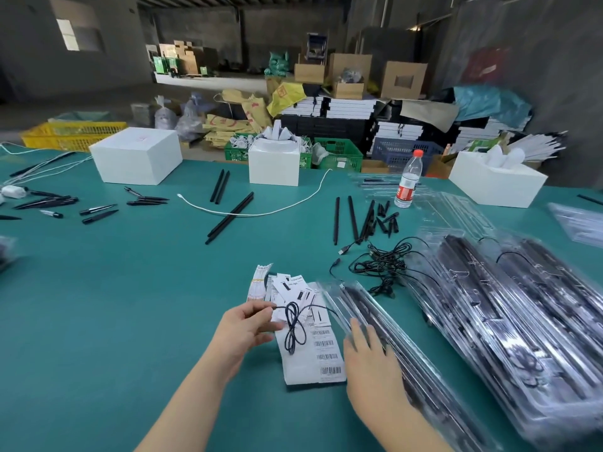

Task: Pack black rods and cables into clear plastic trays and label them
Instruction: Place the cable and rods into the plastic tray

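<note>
From my remote seat I saw two bare forearms, no sleeves, gloves, rings or watch on the left hand (248,327) or right hand (368,363); nails were short and unpainted.

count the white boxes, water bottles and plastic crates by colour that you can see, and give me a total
White boxes: 3
Water bottle: 1
Yellow crate: 1
Green crates: 2
Blue crate: 1
Total: 8

Green table (130,305) bears black rods (230,220), tangled cables (381,265), filled trays (509,308), labels (313,350), white boxes (137,156)
</note>
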The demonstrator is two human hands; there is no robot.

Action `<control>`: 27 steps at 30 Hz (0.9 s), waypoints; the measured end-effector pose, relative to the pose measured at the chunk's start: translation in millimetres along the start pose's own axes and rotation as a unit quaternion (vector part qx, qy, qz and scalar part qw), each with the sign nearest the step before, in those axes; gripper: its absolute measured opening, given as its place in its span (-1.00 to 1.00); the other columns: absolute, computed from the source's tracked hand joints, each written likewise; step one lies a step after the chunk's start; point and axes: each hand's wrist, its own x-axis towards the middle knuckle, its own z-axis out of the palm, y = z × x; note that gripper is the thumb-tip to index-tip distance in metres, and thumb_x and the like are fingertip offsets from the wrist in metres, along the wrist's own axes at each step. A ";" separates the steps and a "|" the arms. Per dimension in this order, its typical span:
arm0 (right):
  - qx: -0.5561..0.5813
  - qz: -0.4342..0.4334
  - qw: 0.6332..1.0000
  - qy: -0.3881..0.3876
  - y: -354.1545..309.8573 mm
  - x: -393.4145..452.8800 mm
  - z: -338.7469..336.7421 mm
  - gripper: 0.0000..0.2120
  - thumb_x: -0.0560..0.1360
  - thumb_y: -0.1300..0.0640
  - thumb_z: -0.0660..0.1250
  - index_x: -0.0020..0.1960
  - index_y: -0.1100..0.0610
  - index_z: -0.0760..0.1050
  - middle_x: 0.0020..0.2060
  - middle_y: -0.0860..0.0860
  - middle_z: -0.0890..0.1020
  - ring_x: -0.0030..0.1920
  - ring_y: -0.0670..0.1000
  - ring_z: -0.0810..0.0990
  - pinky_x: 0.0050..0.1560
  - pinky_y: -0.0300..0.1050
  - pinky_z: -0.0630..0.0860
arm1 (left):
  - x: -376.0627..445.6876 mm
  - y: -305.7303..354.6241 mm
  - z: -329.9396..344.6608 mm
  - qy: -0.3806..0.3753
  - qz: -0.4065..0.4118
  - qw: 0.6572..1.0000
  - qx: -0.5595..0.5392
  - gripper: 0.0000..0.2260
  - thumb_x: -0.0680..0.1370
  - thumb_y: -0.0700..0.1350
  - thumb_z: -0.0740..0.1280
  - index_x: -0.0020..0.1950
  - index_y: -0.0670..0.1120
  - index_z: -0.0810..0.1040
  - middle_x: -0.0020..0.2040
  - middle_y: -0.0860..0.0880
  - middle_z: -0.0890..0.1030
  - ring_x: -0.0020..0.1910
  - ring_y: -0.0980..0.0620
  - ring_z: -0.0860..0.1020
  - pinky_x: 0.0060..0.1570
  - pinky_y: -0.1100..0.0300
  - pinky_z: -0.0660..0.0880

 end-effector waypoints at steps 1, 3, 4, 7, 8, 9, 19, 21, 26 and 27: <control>0.009 0.003 1.000 -0.014 -1.7 0.9 3.1 -0.43 0.56 0.19 0.25 0.54 0.15 0.18 0.60 0.12 -0.20 0.60 0.20 -0.14 0.50 0.26 0.16 | -1.3 -1.2 -0.8 0.009 0.012 0.999 0.048 -0.90 0.60 -0.23 0.35 0.06 -0.16 0.65 -0.11 -0.12 0.69 -0.11 0.00 0.71 -0.26 0.23 0.56; 0.039 -0.001 0.999 -0.021 -5.1 3.2 8.7 -0.58 0.59 0.16 0.19 0.44 0.11 0.32 0.61 0.12 -0.15 0.60 0.20 -0.19 0.50 0.32 0.10 | -3.7 -1.8 -1.1 0.024 0.040 0.989 0.141 -0.89 0.59 -0.24 0.35 -0.01 -0.11 0.67 -0.18 -0.06 0.68 -0.24 0.12 0.67 -0.30 0.27 0.50; 0.053 -0.006 0.998 -0.016 -6.5 4.4 10.9 -0.60 0.60 0.15 0.18 0.43 0.09 0.34 0.61 0.11 -0.11 0.60 0.19 -0.19 0.51 0.32 0.06 | -5.2 -1.1 -0.8 0.027 0.055 0.981 0.182 -0.88 0.59 -0.24 0.35 -0.03 -0.08 0.67 -0.23 -0.03 0.67 -0.29 0.15 0.63 -0.31 0.27 0.48; 0.095 -0.029 0.993 0.059 -9.2 8.9 11.9 -0.62 0.60 0.13 0.18 0.41 0.04 0.40 0.58 0.08 0.13 0.60 0.14 -0.01 0.54 0.19 0.02 | -9.5 1.9 -0.3 -0.009 0.102 0.956 0.275 -0.84 0.57 -0.20 0.37 -0.08 0.04 0.68 -0.32 0.06 0.62 -0.33 0.16 0.53 -0.30 0.28 0.44; 0.120 -0.040 0.987 0.100 -9.9 11.7 9.5 -0.62 0.60 0.15 0.19 0.41 0.03 0.43 0.54 0.03 0.25 0.57 0.11 0.12 0.52 0.09 0.12 | -11.3 3.4 -0.4 -0.043 0.111 0.949 0.293 -0.83 0.57 -0.19 0.38 -0.10 0.07 0.69 -0.31 0.08 0.62 -0.32 0.16 0.52 -0.28 0.31 0.44; 0.150 -0.050 0.978 0.134 -11.1 15.8 5.3 -0.61 0.60 0.19 0.20 0.40 0.02 0.45 0.48 -0.02 0.36 0.50 0.07 0.27 0.46 -0.01 0.24 | -13.7 4.8 -0.9 -0.084 0.113 0.940 0.310 -0.81 0.56 -0.18 0.38 -0.12 0.10 0.69 -0.29 0.10 0.64 -0.31 0.18 0.53 -0.25 0.35 0.45; -0.008 -0.294 0.954 0.067 -31.7 92.3 -17.9 -0.28 0.52 0.36 0.25 0.55 -0.13 0.14 0.54 0.01 0.22 0.28 0.14 0.38 0.18 0.04 0.44 | -21.4 6.6 -25.9 -0.185 0.057 0.869 0.456 -0.82 0.52 -0.12 0.37 -0.09 0.17 0.68 -0.14 0.20 0.69 -0.18 0.21 0.59 -0.01 0.22 0.54; -0.050 -0.308 0.947 0.077 -34.5 100.6 -19.6 -0.54 0.56 0.22 0.29 0.42 -0.04 0.38 0.27 0.06 0.50 0.22 0.15 0.45 0.12 0.04 0.44 | -20.4 7.8 -30.1 -0.120 0.086 0.894 0.423 -0.81 0.54 -0.12 0.38 -0.11 0.19 0.67 -0.23 0.15 0.66 -0.29 0.18 0.51 -0.17 0.26 0.49; 0.077 -0.249 0.965 0.026 -30.3 109.5 -24.2 -0.73 0.57 -0.03 0.33 0.26 -0.07 0.57 0.03 0.03 0.55 0.16 0.10 0.50 0.02 -0.01 0.46 | -14.4 11.5 -35.4 0.031 0.135 0.964 0.229 -0.85 0.56 -0.21 0.42 -0.07 0.05 0.67 -0.37 0.02 0.60 -0.39 0.12 0.51 -0.34 0.31 0.47; 0.100 -0.240 0.965 0.023 -29.6 109.6 -23.9 -0.74 0.55 -0.06 0.35 0.23 -0.09 0.58 0.00 0.03 0.55 0.13 0.11 0.50 0.03 -0.01 0.47 | -13.0 12.3 -34.3 0.047 0.136 0.971 0.193 -0.89 0.55 -0.23 0.43 -0.05 -0.02 0.65 -0.37 0.00 0.60 -0.40 0.08 0.52 -0.34 0.29 0.49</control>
